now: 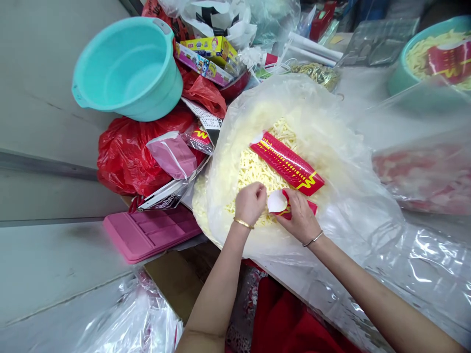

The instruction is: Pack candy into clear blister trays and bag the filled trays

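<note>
My right hand (300, 215) grips a small red fry carton (312, 208) with yellow marks; its white inner face shows at the mouth. Close beside that mouth is my left hand (250, 202), its fingers curled closed; what they hold, if anything, is hidden. Both hands are over a large translucent plastic bag (342, 196), spread wide and filled with pale yellow fry-shaped sticks (253, 169). On top of the sticks, just beyond my hands, lies a stack of red fry cartons (289, 162) with yellow zigzag marks.
A turquoise basin (125, 68) stands at the left above red plastic bags (128, 152). Below them lies a pink tray (147, 235). Small boxes (209, 54) sit at the back. Rightward are a bag of pink-and-white pieces (423, 171) and another turquoise tub (399, 78) with sticks.
</note>
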### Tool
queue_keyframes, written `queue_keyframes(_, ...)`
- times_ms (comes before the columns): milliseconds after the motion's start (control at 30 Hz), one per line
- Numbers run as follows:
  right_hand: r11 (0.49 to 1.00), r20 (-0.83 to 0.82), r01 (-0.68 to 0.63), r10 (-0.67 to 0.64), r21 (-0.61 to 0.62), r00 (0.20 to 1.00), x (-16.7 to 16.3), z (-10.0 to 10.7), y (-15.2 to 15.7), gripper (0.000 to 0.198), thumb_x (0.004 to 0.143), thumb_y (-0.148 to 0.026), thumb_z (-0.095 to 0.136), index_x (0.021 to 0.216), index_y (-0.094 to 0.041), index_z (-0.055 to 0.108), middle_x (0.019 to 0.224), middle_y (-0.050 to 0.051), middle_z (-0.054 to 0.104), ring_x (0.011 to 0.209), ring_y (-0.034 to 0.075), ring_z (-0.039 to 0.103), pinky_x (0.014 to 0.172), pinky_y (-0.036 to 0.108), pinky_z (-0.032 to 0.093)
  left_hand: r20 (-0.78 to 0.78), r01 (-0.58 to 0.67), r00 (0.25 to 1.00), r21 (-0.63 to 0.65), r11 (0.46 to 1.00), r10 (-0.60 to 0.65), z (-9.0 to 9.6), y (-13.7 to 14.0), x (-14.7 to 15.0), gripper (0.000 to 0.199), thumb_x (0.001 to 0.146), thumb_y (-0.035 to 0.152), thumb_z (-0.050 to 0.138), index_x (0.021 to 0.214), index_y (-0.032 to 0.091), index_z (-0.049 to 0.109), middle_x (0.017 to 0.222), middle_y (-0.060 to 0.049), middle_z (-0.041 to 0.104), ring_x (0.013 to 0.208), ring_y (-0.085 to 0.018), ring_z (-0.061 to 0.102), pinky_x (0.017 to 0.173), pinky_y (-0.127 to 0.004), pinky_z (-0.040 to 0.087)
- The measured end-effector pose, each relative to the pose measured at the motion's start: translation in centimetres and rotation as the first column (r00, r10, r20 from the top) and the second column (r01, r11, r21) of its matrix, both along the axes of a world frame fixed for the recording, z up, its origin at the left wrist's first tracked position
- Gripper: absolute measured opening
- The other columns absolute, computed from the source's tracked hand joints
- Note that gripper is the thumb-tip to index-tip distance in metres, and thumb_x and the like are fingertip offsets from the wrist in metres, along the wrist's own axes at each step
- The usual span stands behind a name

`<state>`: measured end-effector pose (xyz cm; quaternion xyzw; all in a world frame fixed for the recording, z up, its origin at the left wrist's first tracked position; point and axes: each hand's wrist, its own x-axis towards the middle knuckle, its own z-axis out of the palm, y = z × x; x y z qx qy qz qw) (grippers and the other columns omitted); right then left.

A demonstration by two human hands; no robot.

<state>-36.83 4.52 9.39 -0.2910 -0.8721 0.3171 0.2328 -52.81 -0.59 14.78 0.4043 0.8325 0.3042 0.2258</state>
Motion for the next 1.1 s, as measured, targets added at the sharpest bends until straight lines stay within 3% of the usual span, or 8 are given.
queue_keyframes(167,0.999,0.023,0.019,-0.019,-0.03,1.0,0.0,0.1,0.3,0.071,0.08,-0.044,0.06,0.136,-0.014,0.029,0.12,0.017,0.05,0.114,0.031,0.047,0.096,0.048,0.042,-0.363,-0.254,0.921,-0.285,0.924,0.141,-3.3,3.0,-3.7,0.03,0.069,0.047,0.065,0.068,0.018,0.058,0.068,-0.009,0.06,0.074,-0.025,0.058,0.063,-0.03,0.036)
queue_keyframes(300,0.999,0.008,0.018,-0.018,-0.044,1.0,0.0,-0.2,0.3,0.071,0.081,-0.046,0.059,0.137,-0.015,0.029,0.119,0.017,0.051,0.112,0.031,0.049,0.094,0.049,0.043,-0.349,-0.261,0.921,-0.227,0.938,0.172,-5.2,3.4,-4.1,0.017,0.071,0.03,0.06,0.062,0.019,0.051,0.063,-0.005,0.056,0.067,-0.021,0.055,0.059,-0.028,0.032)
queue_keyframes(433,0.998,-0.008,0.03,-0.031,-0.051,0.999,-0.1,-0.3,0.7,0.071,0.08,-0.047,0.059,0.136,-0.016,0.03,0.121,0.017,0.051,0.112,0.031,0.049,0.094,0.049,0.044,0.08,-0.315,0.946,-0.01,0.949,0.315,-3.8,1.2,-4.1,0.024,0.069,0.027,0.061,0.055,0.019,0.043,0.051,0.005,0.039,0.052,-0.01,0.041,0.053,-0.023,0.026)
queue_keyframes(567,0.998,-0.01,0.028,-0.029,-0.055,1.0,-0.8,0.0,0.4,0.071,0.08,-0.045,0.06,0.137,-0.016,0.029,0.123,0.017,0.051,0.113,0.031,0.049,0.094,0.049,0.043,0.641,-0.322,0.75,0.141,0.936,0.161,-0.9,-1.0,-3.1,0.027,0.071,0.035,0.065,0.061,0.017,0.047,0.055,0.006,0.039,0.05,-0.005,0.034,0.05,-0.019,0.028)
queue_keyframes(700,0.998,0.003,0.007,-0.006,-0.065,1.0,-2.0,0.2,-0.7,0.07,0.08,-0.044,0.061,0.135,-0.014,0.031,0.122,0.017,0.051,0.113,0.031,0.049,0.093,0.047,0.044,0.787,-0.335,0.613,0.183,0.924,0.067,0.6,-1.7,-1.4,0.024,0.074,0.036,0.064,0.07,0.016,0.052,0.059,0.005,0.043,0.052,-0.005,0.038,0.053,-0.019,0.033)
queue_keyframes(800,0.995,-0.002,0.029,-0.029,-0.099,1.0,-2.5,0.3,-1.3,0.069,0.079,-0.044,0.061,0.134,-0.014,0.032,0.12,0.017,0.052,0.111,0.031,0.049,0.092,0.047,0.044,0.678,-0.202,0.734,0.168,0.965,0.036,0.6,-1.8,-0.5,0.024,0.075,0.036,0.063,0.068,0.016,0.051,0.059,0.005,0.043,0.053,-0.006,0.037,0.053,-0.02,0.032)
queue_keyframes(933,0.995,-0.006,0.028,-0.029,-0.092,1.0,-2.1,0.5,-1.3,0.063,0.079,-0.035,0.059,0.133,-0.016,0.032,0.118,0.015,0.052,0.108,0.03,0.049,0.091,0.046,0.044,0.236,0.106,0.965,0.043,0.993,-0.113,1.0,-2.2,-0.3,0.031,0.077,0.032,0.061,0.056,0.017,0.043,0.052,0.005,0.035,0.052,-0.008,0.033,0.052,-0.023,0.025)
queue_keyframes(1100,1.0,0.042,0.015,-0.015,-0.01,0.999,-1.2,0.5,-0.8,0.063,0.078,-0.03,0.058,0.133,-0.012,0.032,0.118,0.017,0.051,0.108,0.031,0.048,0.09,0.046,0.044,-0.039,0.306,0.95,-0.092,0.948,-0.31,2.6,-2.2,-0.1,0.016,0.077,0.034,0.062,0.072,0.019,0.057,0.065,0.001,0.053,0.061,-0.012,0.046,0.057,-0.024,0.03)
